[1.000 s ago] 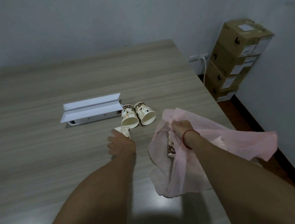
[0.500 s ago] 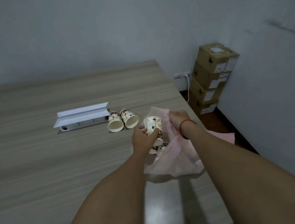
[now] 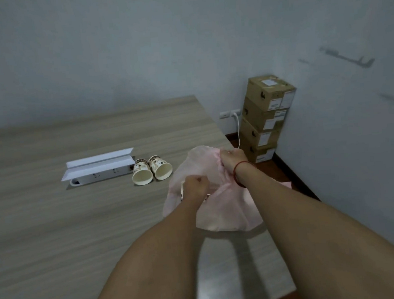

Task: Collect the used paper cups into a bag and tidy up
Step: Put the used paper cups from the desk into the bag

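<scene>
Two bare forearms reach out from the bottom edge over the table (image 3: 55,233), the left one running up the middle, the right one slanting in from the right. The left hand (image 3: 195,185) is knuckles-up at the near side of the bag's mouth, with its fingers curled under. I cannot tell what they close on, since the palm side is hidden. The bag (image 3: 223,211) is thin, pale pink and half see-through. It slumps crumpled on the table near the right edge, held up at the top and pooling below. Beside the left wrist a sliver of a bagged cup (image 3: 207,196) shows, patterned brown on cream.

The right hand (image 3: 231,159) is a little farther off, wrist bent, with a red band (image 3: 238,170) round it. Its fingers and thumb pinch a bunched fold of the bag's far rim and hold it raised.

Left of the bag, two cups (image 3: 151,170) lie on their sides on the table. They touch each other, and their open mouths face the camera (cream inside, brown print outside). Their bases are against the end of a socket box (image 3: 97,170), a white one with its lid flipped open.

Past the table's far corner, four brown boxes (image 3: 267,117) stand stacked against the wall (image 3: 134,47). Beside them is an outlet (image 3: 227,114) with a white cable (image 3: 238,131) hanging from it.
</scene>
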